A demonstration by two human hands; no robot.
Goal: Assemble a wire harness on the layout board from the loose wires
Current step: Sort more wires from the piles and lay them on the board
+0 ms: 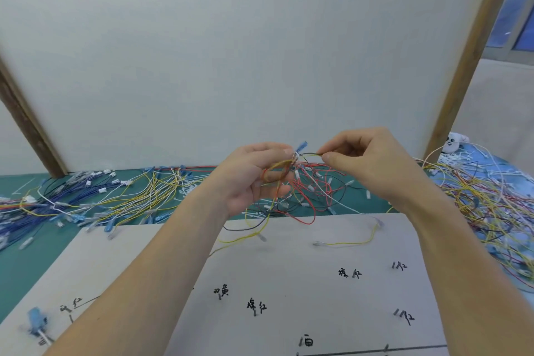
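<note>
My left hand [254,176] grips a small bunch of wires [284,179], yellow, red and black, with a blue terminal sticking up at its fingertips. Loops of the bunch hang down over the layout board's far edge. My right hand [364,162] is just right of it and pinches a thin dark and yellow wire [310,154] between thumb and forefinger. Both hands are held above the grey layout board [289,283], which bears handwritten labels and small pegs. One loose yellow wire [346,241] lies on the board.
Blue, white and yellow wires [101,199] lie spread on the green mat at left. A dense tangle of yellow and red wires [491,205] covers the right side. Red wires [312,185] lie behind the board. A white panel with wooden posts stands behind. A blue connector [36,318] sits on the board's left corner.
</note>
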